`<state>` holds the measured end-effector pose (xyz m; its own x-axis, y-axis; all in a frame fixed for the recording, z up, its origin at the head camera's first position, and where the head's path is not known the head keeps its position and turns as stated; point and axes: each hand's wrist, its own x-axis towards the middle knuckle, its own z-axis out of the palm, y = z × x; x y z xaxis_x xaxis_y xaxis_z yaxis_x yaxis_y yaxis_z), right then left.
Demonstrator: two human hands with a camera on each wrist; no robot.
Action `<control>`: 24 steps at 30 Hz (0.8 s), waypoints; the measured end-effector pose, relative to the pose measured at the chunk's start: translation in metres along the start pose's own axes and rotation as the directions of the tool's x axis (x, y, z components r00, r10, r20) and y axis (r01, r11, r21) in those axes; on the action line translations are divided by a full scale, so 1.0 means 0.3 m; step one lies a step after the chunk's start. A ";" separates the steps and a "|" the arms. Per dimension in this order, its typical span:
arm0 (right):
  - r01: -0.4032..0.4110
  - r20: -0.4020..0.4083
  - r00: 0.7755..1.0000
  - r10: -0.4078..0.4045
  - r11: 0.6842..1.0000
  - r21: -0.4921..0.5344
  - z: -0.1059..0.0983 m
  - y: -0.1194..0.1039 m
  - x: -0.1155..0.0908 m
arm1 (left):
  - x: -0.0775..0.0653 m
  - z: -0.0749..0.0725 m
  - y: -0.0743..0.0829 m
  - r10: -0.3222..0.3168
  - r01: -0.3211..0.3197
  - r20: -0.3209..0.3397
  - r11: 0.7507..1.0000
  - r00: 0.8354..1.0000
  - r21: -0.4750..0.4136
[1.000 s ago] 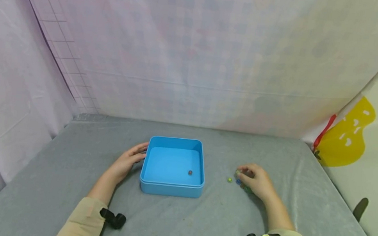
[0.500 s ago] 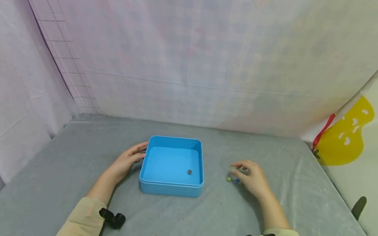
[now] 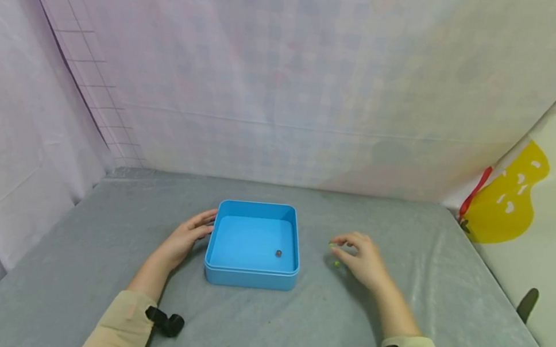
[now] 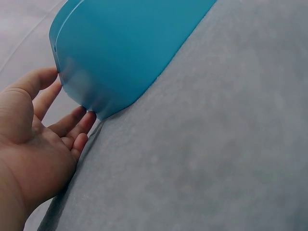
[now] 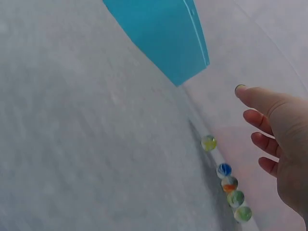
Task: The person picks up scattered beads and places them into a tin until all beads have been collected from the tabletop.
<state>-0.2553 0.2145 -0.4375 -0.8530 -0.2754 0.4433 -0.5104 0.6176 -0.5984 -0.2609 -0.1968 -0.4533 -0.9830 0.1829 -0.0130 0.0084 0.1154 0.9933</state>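
Observation:
A square blue box (image 3: 250,279) stands on the grey cloth, with a reddish-brown marble (image 3: 278,253) lying inside. My left hand (image 3: 186,239) rests its extended fingertips against the box's left side; the left wrist view shows the fingers (image 4: 74,120) touching a rounded corner. Right of the box, raised over the cloth, my right hand (image 3: 362,260) pinches a yellow-green marble (image 3: 331,244) between thumb and fingertips. In the right wrist view that marble is mostly hidden behind the thumb. Below this hand lies another yellow-green marble (image 3: 337,264).
In the right wrist view a blue marble (image 5: 224,170), an orange one (image 5: 229,184) and greenish ones (image 5: 236,198) lie in a row; the hand hides them in the head view. Pale curtains (image 3: 279,81) bound the grey-covered table (image 3: 258,333) at back and sides.
My right hand has lifted off the group of marbles and moved left toward the box with a marble between its fingertips. The left hand and the box stay put.

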 end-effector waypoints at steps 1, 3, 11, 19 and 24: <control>0.001 0.003 1.000 -0.001 1.000 0.004 0.002 -0.006 0.001 | 0.000 0.000 0.000 -0.001 0.001 -0.002 1.000 1.000 0.001; 0.005 0.007 1.000 -0.005 1.000 0.008 0.006 -0.018 0.005 | 0.001 0.001 0.000 -0.004 0.004 -0.005 1.000 1.000 0.002; 0.033 -0.005 0.999 -0.033 0.999 0.037 0.019 -0.072 0.018 | -0.003 0.002 0.005 0.010 -0.010 -0.002 1.000 1.000 0.006; 0.049 -0.005 0.999 -0.048 0.997 0.054 0.036 -0.108 0.023 | -0.007 0.004 0.008 0.032 -0.032 0.001 0.999 0.999 0.009; 0.066 -0.006 0.998 -0.066 0.996 0.066 0.047 -0.127 0.027 | -0.003 0.003 0.002 0.027 -0.027 -0.003 1.000 1.000 0.010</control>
<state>-0.2444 0.1782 -0.4205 -0.8170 -0.3110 0.4855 -0.5716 0.5481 -0.6107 -0.2598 -0.1962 -0.4528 -0.9830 0.1831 0.0139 0.0364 0.1204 0.9921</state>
